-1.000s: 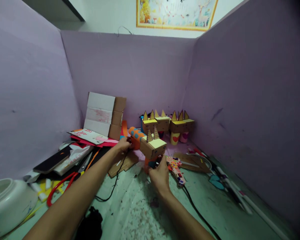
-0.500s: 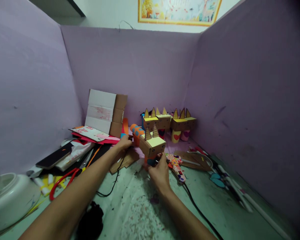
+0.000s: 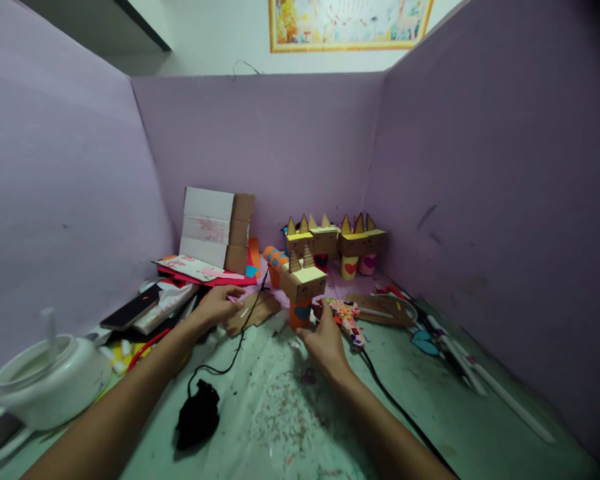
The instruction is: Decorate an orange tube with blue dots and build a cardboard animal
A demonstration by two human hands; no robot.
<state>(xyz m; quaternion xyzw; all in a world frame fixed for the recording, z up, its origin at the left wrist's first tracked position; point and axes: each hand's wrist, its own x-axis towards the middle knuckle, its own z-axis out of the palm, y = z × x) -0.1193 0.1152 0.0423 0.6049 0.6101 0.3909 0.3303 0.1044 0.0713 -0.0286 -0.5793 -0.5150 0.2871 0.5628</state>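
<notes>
My right hand [image 3: 326, 341] is at the lower right of a cardboard figure [image 3: 303, 287], its thumb and fingers against the orange tube body. The figure stands upright, with a boxy head, a yellow top, two striped pointed horns and a blue patch on the tube. My left hand [image 3: 221, 304] hovers over a flat cardboard piece [image 3: 254, 313], thumb and fingertips apart with a pinkish gap between them. Just right of it runs a black yarn [image 3: 241, 337], leading down to a black bundle [image 3: 199, 415]. A patterned glue gun [image 3: 349, 320] lies beside my right hand.
Several similar horned figures [image 3: 363, 243] stand at the back, near an orange tube with blue dots [image 3: 275, 257]. An unfolded carton [image 3: 207, 227] leans on the purple wall. A white pot [image 3: 55, 383] sits at left, markers [image 3: 455, 357] at right, and the glue gun's cord [image 3: 390, 407] trails forward.
My left hand has drawn back toward me and left, away from the yarn's far end. The figure is now more upright, with its orange tube more exposed. The camera view has shifted slightly.
</notes>
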